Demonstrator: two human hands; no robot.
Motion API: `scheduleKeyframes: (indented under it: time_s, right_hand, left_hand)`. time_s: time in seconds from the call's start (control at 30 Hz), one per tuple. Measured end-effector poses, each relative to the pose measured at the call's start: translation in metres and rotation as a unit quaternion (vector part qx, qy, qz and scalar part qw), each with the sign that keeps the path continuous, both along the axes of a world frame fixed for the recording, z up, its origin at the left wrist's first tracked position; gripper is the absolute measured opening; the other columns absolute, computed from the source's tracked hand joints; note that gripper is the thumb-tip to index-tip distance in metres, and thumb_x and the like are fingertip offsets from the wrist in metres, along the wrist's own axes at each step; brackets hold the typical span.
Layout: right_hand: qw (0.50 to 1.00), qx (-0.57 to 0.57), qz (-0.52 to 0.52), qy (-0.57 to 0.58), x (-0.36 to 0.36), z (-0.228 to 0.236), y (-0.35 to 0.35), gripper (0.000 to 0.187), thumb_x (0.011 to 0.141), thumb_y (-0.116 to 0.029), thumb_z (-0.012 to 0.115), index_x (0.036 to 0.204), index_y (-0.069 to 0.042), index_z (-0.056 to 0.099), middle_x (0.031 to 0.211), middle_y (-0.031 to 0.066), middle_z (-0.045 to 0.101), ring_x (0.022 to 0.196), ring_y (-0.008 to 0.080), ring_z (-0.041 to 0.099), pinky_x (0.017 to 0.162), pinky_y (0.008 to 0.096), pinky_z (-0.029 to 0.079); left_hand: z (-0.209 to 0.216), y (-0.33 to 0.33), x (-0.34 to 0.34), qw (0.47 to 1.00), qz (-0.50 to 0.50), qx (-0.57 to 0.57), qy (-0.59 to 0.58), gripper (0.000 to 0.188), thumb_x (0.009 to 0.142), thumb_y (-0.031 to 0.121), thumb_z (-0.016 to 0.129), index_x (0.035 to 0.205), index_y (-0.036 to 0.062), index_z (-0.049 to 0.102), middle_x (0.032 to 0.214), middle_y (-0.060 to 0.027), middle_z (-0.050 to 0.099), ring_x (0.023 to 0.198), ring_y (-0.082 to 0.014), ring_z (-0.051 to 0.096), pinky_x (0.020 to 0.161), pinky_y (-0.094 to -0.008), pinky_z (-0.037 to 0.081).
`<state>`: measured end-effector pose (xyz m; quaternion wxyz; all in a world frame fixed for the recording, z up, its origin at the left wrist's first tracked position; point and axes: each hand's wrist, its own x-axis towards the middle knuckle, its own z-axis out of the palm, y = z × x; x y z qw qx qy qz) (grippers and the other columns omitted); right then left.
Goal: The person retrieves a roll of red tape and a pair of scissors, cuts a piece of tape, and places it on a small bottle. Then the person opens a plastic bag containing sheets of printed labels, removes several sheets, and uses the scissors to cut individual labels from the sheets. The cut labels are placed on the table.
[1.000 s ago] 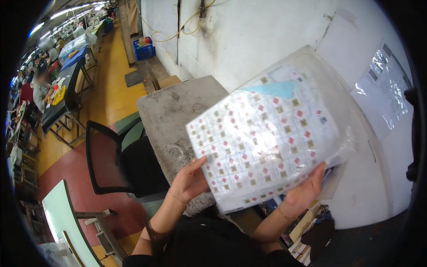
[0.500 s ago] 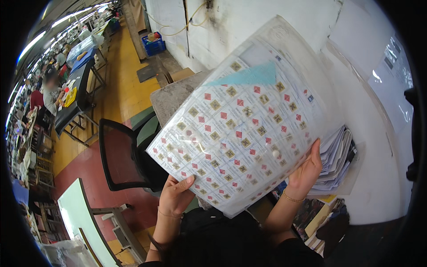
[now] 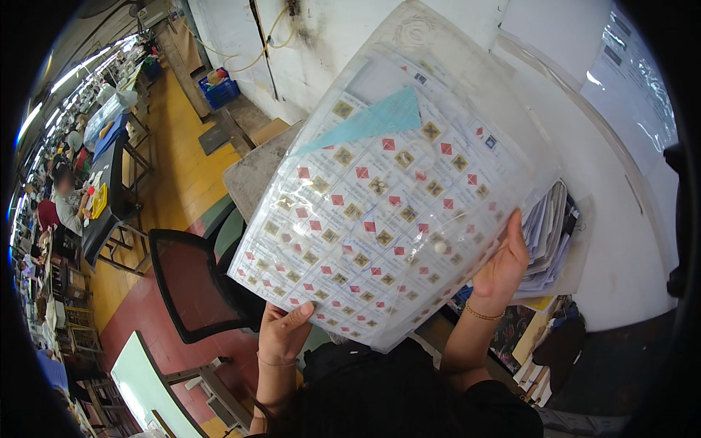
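A large clear plastic document folder (image 3: 350,252) is held up, tilted, between both hands. Inside it lie printed sheets covered with small red and gold-brown squares, and a pale blue paper piece (image 3: 372,124) shows in the upper part. A round white snap button (image 3: 440,247) sits near the right-hand edge. My left hand (image 3: 285,330) grips the lower left corner, thumb on the front face and fingers behind. My right hand (image 3: 502,263) grips the right edge, its fingers partly hidden behind the folder.
Stacked papers (image 3: 548,241) stand right of my right hand. A black mesh chair (image 3: 193,285) is at left, beside a pale green table (image 3: 153,379). Behind are a grey worktop (image 3: 255,171), a white wall and a blue crate (image 3: 219,89). People work along tables at far left.
The view has turned slightly, so the surroundings sit differently. The folder has moved a little up and left in the picture and stands more upright. Both hands keep their hold.
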<state>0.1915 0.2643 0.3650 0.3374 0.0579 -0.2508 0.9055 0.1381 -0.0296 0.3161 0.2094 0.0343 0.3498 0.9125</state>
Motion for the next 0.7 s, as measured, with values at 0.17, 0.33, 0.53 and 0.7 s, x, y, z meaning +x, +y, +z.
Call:
scheduleKeyframes:
  time_s: [0.17,0.33,0.53,0.7]
  right_hand:
    - [1.0,0.003,0.006,0.009,-0.002,0.001,0.001,0.038,0.101,-0.019,0.039,0.131,0.004,0.044,0.13,0.0142,0.054,0.118,0.0235,0.054,0.1,0.0403,0.044]
    - [1.0,0.0,0.009,0.018,-0.004,-0.003,0.002,0.038,0.102,-0.018,0.038,0.132,0.005,0.044,0.131,0.0145,0.054,0.118,0.0238,0.054,0.101,0.0409,0.044]
    - [1.0,0.015,0.002,0.027,-0.008,-0.002,0.001,0.038,0.101,-0.018,0.04,0.132,0.005,0.044,0.132,0.0143,0.053,0.118,0.024,0.054,0.101,0.0415,0.044]
    - [0.993,0.085,-0.055,-0.068,-0.028,-0.005,0.007,0.044,0.099,-0.02,0.047,0.137,0.001,0.04,0.134,0.0127,0.051,0.123,0.0218,0.049,0.104,0.0386,0.039]
  left_hand:
    - [0.0,0.002,-0.006,1.0,-0.005,-0.01,0.002,0.06,0.077,-0.005,0.07,0.131,-0.0021,0.046,0.126,-0.0162,0.057,0.117,-0.0309,0.055,0.102,-0.0488,0.04]
    - [0.001,0.003,-0.011,1.0,-0.007,-0.013,0.011,0.059,0.077,-0.004,0.07,0.131,-0.002,0.046,0.126,-0.0162,0.057,0.117,-0.0314,0.055,0.102,-0.0485,0.04]
    - [-0.004,0.005,-0.019,1.0,-0.012,-0.003,-0.005,0.061,0.078,-0.004,0.068,0.133,-0.0016,0.043,0.128,-0.0168,0.056,0.117,-0.0318,0.054,0.102,-0.0488,0.04]
    - [-0.011,0.003,-0.023,0.996,-0.084,0.013,-0.022,0.058,0.079,-0.004,0.066,0.133,-0.0018,0.042,0.126,-0.0184,0.056,0.115,-0.0324,0.056,0.099,-0.0475,0.044]
